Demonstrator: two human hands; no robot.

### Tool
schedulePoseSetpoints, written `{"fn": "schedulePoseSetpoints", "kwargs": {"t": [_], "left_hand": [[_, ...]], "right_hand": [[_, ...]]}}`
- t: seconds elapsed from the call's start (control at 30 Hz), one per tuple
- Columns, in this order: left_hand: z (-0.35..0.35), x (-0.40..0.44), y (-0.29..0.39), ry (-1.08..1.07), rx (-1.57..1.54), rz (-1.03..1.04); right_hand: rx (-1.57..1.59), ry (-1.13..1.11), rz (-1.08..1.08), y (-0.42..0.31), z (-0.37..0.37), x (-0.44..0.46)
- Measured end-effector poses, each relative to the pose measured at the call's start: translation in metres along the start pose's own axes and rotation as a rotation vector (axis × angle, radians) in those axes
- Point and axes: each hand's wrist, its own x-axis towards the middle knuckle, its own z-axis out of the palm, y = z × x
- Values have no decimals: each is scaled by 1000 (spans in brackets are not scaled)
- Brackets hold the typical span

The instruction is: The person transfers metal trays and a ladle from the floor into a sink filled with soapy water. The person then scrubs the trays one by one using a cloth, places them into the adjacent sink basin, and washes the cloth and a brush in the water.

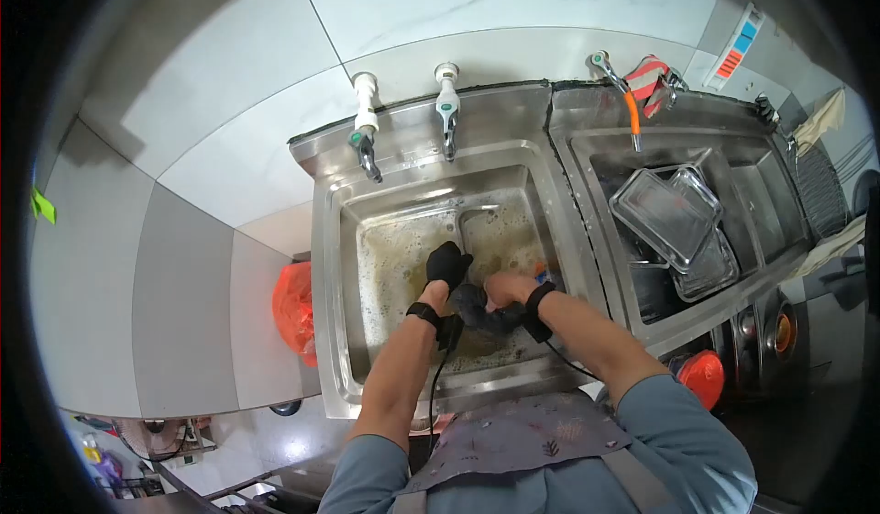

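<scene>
Both my hands are over a stainless steel sink (327, 266) of cloudy, foamy water. My left hand (447, 265), in a black glove, is closed at the edge of a metal tray (490, 213) that lies partly under the water. Bent inward beside it is my right hand (473, 305), which seems to wear a dark, wet glove; its fingers are hidden, so what it grips is unclear. A black strap circles each wrist, with a cable running from it. Near my right hand, a small blue and orange item (541, 272) shows at the sink's right side.
Two taps (367, 152) (447, 124) overhang the sink's back rim. To the right, a second sink (600, 161) holds stacked metal trays (667, 216) below a tap with an orange hose (633, 120). A red plastic bag (293, 312) hangs at the left. Another red item (702, 378) is lower right.
</scene>
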Motion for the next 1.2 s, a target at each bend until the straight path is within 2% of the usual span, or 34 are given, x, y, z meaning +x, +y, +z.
{"fn": "schedulePoseSetpoints", "kwargs": {"t": [0.03,0.17,0.23,0.27,0.33,0.37,0.43,0.57,0.63,0.67,0.73,0.83,0.9,1.0,1.03,1.07,1.2], "left_hand": [[3,7,-1,8,107,6],[14,13,-10,66,128,39],[18,11,-17,32,114,77],[21,8,-19,21,110,87],[19,1,-12,88,14,58],[16,0,-10,110,-17,48],[8,2,-7,-170,-60,-28],[10,-13,-11,-204,-169,-156],[12,-23,-7,176,-163,-106],[10,-27,-8,182,-161,-115],[-13,-39,10,229,-330,-234],[-7,-37,-6,293,-354,-167],[-8,-47,-10,313,-394,-163],[-17,-61,-7,333,-401,-148],[-21,-65,-10,336,-360,-126],[-24,-68,-12,338,-359,-132],[-36,-70,-14,372,-577,-143]], "right_hand": [[-63,-3,-4,1,-1,6],[-94,104,83,8,-16,12],[44,287,182,18,-27,19],[46,282,177,22,-30,21],[10,518,150,26,-42,27],[11,515,144,22,-45,30],[-63,790,68,15,-54,35],[-19,887,57,2,-80,39],[65,1046,-55,-6,-93,40],[65,1042,-65,-12,-98,41],[49,1127,-426,-21,-104,46],[-140,1087,-461,-31,-98,55],[-121,1055,-449,-26,-100,60],[-39,809,-257,-8,-103,63],[-38,806,-265,-4,-103,64],[-19,812,-182,0,-100,64],[62,836,18,20,-90,60]]}}
